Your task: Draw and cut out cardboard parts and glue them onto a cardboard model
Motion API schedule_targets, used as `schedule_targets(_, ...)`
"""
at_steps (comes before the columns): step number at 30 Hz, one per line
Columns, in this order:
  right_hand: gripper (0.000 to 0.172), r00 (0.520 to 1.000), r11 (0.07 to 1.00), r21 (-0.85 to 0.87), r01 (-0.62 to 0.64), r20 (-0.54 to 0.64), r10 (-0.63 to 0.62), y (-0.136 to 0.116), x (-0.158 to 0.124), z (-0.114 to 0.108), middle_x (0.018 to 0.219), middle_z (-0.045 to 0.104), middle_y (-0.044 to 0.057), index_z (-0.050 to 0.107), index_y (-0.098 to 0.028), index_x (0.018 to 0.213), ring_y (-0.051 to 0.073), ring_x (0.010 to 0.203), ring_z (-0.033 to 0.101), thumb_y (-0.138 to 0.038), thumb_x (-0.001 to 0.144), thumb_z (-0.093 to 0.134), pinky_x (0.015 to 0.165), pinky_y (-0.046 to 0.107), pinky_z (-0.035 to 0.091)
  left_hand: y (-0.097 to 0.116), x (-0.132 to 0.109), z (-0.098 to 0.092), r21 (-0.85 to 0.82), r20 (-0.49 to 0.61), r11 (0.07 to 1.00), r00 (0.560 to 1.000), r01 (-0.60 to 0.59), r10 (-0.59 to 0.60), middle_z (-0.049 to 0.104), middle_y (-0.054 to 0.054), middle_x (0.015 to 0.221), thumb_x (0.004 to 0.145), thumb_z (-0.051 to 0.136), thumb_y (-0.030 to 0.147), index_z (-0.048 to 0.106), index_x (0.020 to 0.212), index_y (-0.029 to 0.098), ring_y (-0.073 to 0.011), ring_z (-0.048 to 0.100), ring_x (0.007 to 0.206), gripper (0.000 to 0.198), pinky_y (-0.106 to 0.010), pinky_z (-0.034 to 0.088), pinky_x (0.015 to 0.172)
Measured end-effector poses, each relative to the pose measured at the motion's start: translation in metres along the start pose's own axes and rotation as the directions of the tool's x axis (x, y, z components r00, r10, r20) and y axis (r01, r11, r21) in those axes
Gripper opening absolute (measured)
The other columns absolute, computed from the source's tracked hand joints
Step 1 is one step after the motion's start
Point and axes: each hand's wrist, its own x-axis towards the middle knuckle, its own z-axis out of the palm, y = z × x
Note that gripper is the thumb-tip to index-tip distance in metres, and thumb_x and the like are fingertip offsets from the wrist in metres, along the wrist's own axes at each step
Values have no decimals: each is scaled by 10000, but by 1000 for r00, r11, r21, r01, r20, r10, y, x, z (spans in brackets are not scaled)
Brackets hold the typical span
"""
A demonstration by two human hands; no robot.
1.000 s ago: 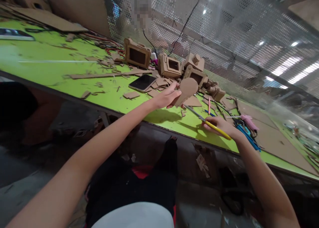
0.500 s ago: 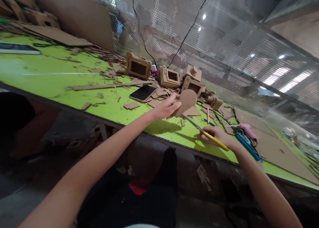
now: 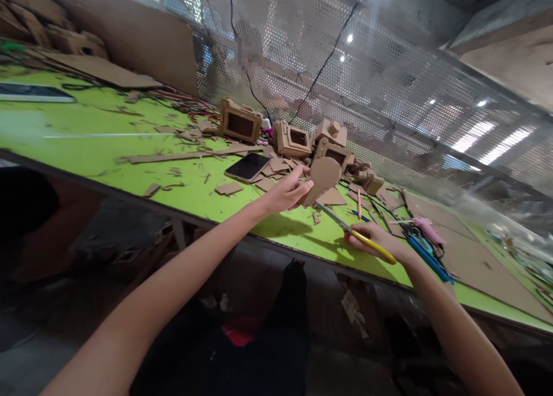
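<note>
My left hand (image 3: 286,192) pinches a rounded brown cardboard piece (image 3: 323,176) and holds it above the green table (image 3: 86,148). My right hand (image 3: 377,240) grips yellow-handled scissors (image 3: 355,232) low over the table's front edge. The scissor blades point up and left, and their tips sit just under the cardboard piece. A black phone (image 3: 247,166) lies flat on the table just left of my left hand.
Several brown cardboard camera models (image 3: 240,121) stand behind my hands among offcuts. A pink glue gun (image 3: 427,229) and blue-handled tools (image 3: 427,255) lie at the right beside a large cardboard sheet (image 3: 475,257). Perforated metal mesh (image 3: 389,79) backs the table.
The view has tilted upward a little. My right hand and the scissors have drawn closer to the cardboard piece, which my left hand keeps holding in about the same place.
</note>
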Motion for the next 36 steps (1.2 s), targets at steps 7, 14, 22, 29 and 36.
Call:
schedule_targets(7, 497, 999, 999, -43, 7, -31, -9, 0, 1, 3, 584, 471, -4, 544, -179, 669, 119, 539, 395, -655, 806, 501, 497, 244, 319, 0, 0, 1, 24, -11, 999, 999, -48, 48, 338, 151, 453, 893, 485, 422, 359, 1019, 223, -56, 250, 288, 267, -183, 203, 339)
schedule_targets(14, 456, 1000, 999, 53, 1, -10, -1, 3, 3, 6, 589, 468, -14, 554, -172, 706, 110, 528, 385, -622, 778, 580, 484, 236, 297, -7, -2, -2, 89, -6, 993, 996, -83, 84, 383, 134, 488, 901, 457, 421, 382, 1043, 216, -60, 297, 322, 260, -176, 223, 368)
schedule_targets(22, 471, 999, 1000, -8, 23, -43, -23, 6, 3, 7, 592, 462, -17, 567, -164, 712, 109, 528, 382, -626, 798, 547, 491, 240, 288, -15, -1, -2, 103, -9, 990, 995, -100, 102, 374, 124, 520, 915, 428, 440, 375, 1030, 216, -64, 325, 370, 257, -166, 231, 394)
schedule_targets(29, 462, 999, 1000, -5, 28, -29, -28, 7, 4, 7, 597, 459, -18, 547, -162, 715, 106, 534, 383, -615, 809, 536, 492, 232, 288, -14, 0, -3, 155, -19, 981, 993, -113, 117, 366, 113, 543, 896, 440, 434, 386, 1044, 195, -67, 314, 412, 286, -181, 242, 429)
schedule_targets(36, 513, 995, 994, -96, 49, -84, -57, 0, 7, 11, 524, 337, -50, 399, -203, 572, 86, 491, 296, -644, 824, 468, 470, 228, 228, -12, 0, -4, 206, -79, 975, 991, -86, 104, 365, 117, 528, 883, 450, 437, 397, 1041, 184, -63, 311, 406, 303, -196, 208, 441)
